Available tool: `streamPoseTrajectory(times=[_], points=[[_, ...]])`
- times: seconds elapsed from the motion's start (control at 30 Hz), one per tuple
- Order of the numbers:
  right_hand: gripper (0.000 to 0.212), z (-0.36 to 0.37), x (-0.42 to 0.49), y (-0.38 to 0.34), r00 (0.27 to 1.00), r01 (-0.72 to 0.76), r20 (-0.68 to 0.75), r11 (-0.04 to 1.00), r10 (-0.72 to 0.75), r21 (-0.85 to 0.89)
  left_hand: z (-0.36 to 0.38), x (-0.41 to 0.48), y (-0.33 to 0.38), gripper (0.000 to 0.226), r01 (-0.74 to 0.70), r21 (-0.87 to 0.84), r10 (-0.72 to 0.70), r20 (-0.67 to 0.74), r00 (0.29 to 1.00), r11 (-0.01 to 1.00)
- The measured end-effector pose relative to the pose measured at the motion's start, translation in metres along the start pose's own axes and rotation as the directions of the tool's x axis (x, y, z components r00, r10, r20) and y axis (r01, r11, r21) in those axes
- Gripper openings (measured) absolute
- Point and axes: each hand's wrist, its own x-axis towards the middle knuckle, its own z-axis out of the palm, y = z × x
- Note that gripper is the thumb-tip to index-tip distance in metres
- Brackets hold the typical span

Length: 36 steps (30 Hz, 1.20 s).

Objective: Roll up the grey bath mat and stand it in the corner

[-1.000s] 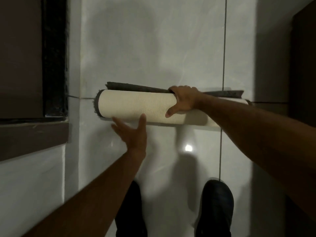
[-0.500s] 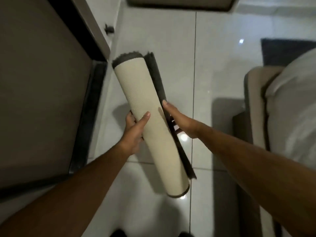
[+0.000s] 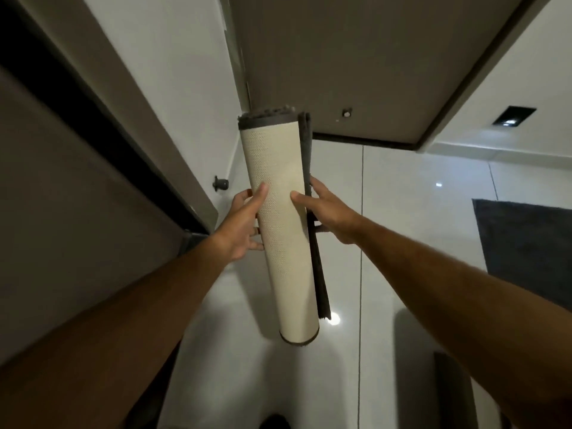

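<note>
Item under inspection: grey bath mat, fully rolled, cream woven backing outward, dark pile showing at both ends. It is held clear of the floor, nearly upright, top end leaning toward the far corner where the left wall meets a brown door panel.

Left hand: wrapped round the left side of the roll near mid-length, thumb across the front, fingers curled behind; clasping the mat. Right hand: thumb on the front, fingers behind the right side, pressing on the loose outer edge, a dark flap that stands away from the roll lower down; also clasping the mat.

Handling judgement: light, soft, somewhat springy; the roll keeps its tube shape but the free flap is likely to spring open if released. Best hold is mid-length with one hand pinning the flap. The glossy floor may let the base slide; set the flap side against the wall.

A second dark mat lies far right
</note>
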Motion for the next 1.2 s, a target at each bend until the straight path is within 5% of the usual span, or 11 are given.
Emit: streamPoseTrajectory(times=[0.1, 0.23, 0.3, 0.57, 0.93, 1.2], points=[[0.028, -0.029, 0.053, -0.045, 1.000, 0.004, -0.007, 0.999, -0.004, 0.036, 0.003, 0.049, 0.046, 0.079, 0.035, -0.026, -0.035, -0.006, 0.999, 0.999], [0.093, -0.069, 0.135, -0.090, 0.995, 0.047, -0.082, 0.998, -0.050, -0.043, 0.016, 0.120, 0.105, 0.098, -0.016, -0.048, 0.013, -0.063, 0.998, 0.999], [0.106, -0.089, 0.175, -0.102, 0.988, 0.100, -0.108, 0.993, -0.107, -0.070, 0.021, 0.157, 0.138, 0.116, 0.006, -0.082, -0.011, -0.059, 0.998, 0.997], [0.070, -0.140, 0.347, -0.153, 0.984, 0.177, 0.025, 0.980, -0.176, -0.092, 0.000, 0.302, 0.232, 0.106, -0.066, -0.135, 0.048, -0.137, 0.989, 0.989], [0.040, -0.133, 0.574, -0.163, 0.968, 0.208, 0.166, 0.972, -0.189, -0.106, -0.088, 0.495, 0.274, 0.078, -0.087, -0.318, -0.006, -0.281, 0.960, 0.944], [0.084, -0.133, 0.599, -0.157, 0.968, 0.134, 0.223, 0.987, -0.112, -0.087, -0.085, 0.512, 0.267, 0.075, -0.153, -0.377, -0.014, -0.403, 0.915, 0.913]])
